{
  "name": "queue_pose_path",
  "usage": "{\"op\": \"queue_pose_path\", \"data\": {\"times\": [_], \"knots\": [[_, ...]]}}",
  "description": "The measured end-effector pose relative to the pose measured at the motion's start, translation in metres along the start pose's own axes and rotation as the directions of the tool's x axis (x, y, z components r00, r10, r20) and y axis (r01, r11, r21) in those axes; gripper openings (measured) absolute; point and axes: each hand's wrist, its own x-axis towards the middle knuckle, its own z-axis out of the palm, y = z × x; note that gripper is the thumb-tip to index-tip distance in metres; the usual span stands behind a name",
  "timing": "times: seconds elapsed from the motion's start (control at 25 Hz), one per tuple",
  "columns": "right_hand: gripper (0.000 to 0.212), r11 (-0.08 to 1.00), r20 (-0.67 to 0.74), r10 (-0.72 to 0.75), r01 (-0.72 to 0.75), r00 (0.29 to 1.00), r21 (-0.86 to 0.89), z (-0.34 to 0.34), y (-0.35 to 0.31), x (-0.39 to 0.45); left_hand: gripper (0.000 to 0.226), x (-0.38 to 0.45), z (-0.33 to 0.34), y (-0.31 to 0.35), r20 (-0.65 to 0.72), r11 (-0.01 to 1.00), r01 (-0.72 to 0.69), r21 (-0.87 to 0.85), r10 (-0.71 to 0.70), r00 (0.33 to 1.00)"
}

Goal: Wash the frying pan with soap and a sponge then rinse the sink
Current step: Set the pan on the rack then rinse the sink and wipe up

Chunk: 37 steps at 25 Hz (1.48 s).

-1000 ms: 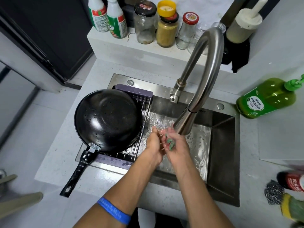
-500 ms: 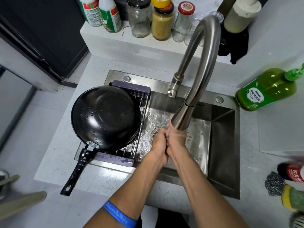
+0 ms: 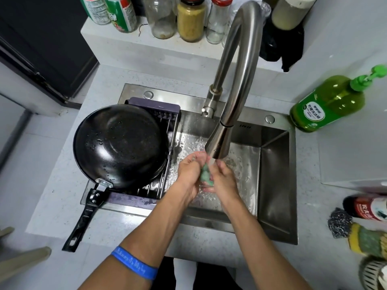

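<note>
Both hands: left, right squeeze sponge under faucet.

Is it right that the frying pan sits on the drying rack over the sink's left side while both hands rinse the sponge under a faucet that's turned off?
Not quite. The head view shows the faucet running onto the sponge that the left hand and right hand hold. The frying pan does sit on the drying rack.
</note>
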Motion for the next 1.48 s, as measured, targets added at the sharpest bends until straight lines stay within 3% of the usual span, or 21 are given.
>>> {"op": "queue_pose_path", "data": {"times": [0.08, 0.16, 0.28, 0.36, 0.48, 0.6, 0.68, 0.84, 0.96, 1.04, 1.2, 1.32, 1.4, 1.48], "knots": [[0.014, 0.970, -0.063, 0.142, -0.126, 0.988, 0.210, -0.007, -0.002, 0.000, 0.013, -0.004, -0.001, -0.004, -0.024, 1.000, 0.002, 0.016, -0.002, 1.000], [0.015, 0.931, -0.032, 0.219, -0.199, 0.975, 0.307, -0.009, -0.003, 0.001, 0.028, -0.004, -0.003, -0.006, -0.015, 0.998, 0.042, 0.048, -0.042, 0.999], [0.025, 0.889, 0.038, 0.208, -0.205, 0.977, 0.409, -0.003, -0.005, 0.000, 0.023, -0.006, -0.007, -0.005, 0.023, 0.988, 0.097, 0.116, -0.101, 0.995], [0.034, 0.880, -0.048, 0.217, -0.174, 0.975, 0.442, -0.002, -0.009, 0.002, 0.039, -0.009, -0.013, -0.007, 0.020, 0.986, 0.058, 0.156, -0.062, 0.998], [0.014, 0.905, -0.143, 0.245, -0.173, 0.959, 0.390, -0.001, -0.010, 0.007, 0.028, -0.016, -0.020, -0.009, -0.025, 0.997, 0.016, 0.071, -0.014, 1.000], [0.031, 0.890, -0.112, 0.326, -0.265, 0.939, 0.371, 0.005, -0.015, 0.004, 0.007, -0.015, -0.024, -0.009, -0.146, 0.999, -0.018, 0.033, 0.023, 0.989], [0.031, 0.873, -0.102, 0.359, -0.295, 0.928, 0.388, 0.009, -0.018, 0.002, 0.017, -0.010, -0.023, -0.013, -0.207, 0.997, -0.001, 0.080, 0.017, 0.978], [0.019, 0.937, -0.107, 0.188, -0.146, 0.976, 0.316, 0.029, -0.018, -0.019, 0.048, -0.016, -0.014, -0.015, -0.006, 0.980, 0.193, 0.040, -0.193, 0.981], [0.031, 0.920, -0.079, 0.123, -0.084, 0.989, 0.384, 0.029, -0.016, -0.019, 0.029, -0.011, -0.005, -0.011, -0.007, 0.996, 0.074, 0.057, -0.073, 0.997], [0.012, 0.937, -0.143, 0.119, -0.064, 0.983, 0.344, 0.018, -0.015, -0.010, 0.022, -0.013, 0.003, -0.003, -0.005, 0.978, -0.029, 0.209, 0.031, 1.000], [0.020, 0.952, -0.196, 0.042, 0.020, 0.980, 0.307, 0.010, -0.021, -0.015, 0.017, -0.016, 0.019, 0.002, 0.065, 0.931, -0.042, 0.362, 0.019, 0.998], [0.013, 0.904, -0.248, 0.135, -0.016, 0.959, 0.428, 0.003, -0.017, -0.014, 0.011, -0.013, 0.035, -0.001, 0.044, 0.868, -0.093, 0.487, 0.082, 0.996], [0.022, 0.827, -0.180, 0.242, -0.106, 0.954, 0.552, 0.001, -0.015, -0.011, 0.007, -0.017, 0.045, -0.001, 0.003, 0.834, -0.171, 0.524, 0.199, 0.980], [0.034, 0.683, 0.031, 0.328, -0.260, 0.944, 0.682, 0.002, -0.017, -0.013, 0.006, -0.016, 0.046, -0.001, -0.044, 0.840, -0.195, 0.506, 0.252, 0.967]]}}
